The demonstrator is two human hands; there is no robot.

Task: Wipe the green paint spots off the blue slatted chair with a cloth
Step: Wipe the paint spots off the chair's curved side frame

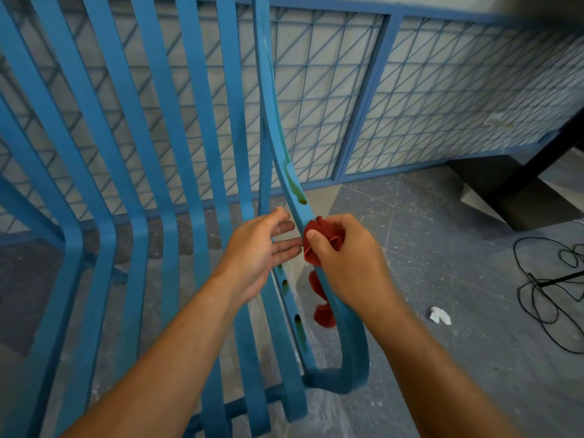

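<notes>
Head-worn wide-angle view, looking forward and down, close over chair (196,153) and floor (442,248)

Blue slatted chair (177,172), green paint drips (295,184) on side rail, bunched red cloth (319,241) against rail

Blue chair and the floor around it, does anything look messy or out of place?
Yes. Green paint runs streak the rightmost slat of the blue chair, with more green by the slots lower down. On the floor, a crumpled white scrap and a loose black cable lie to the right.
</notes>
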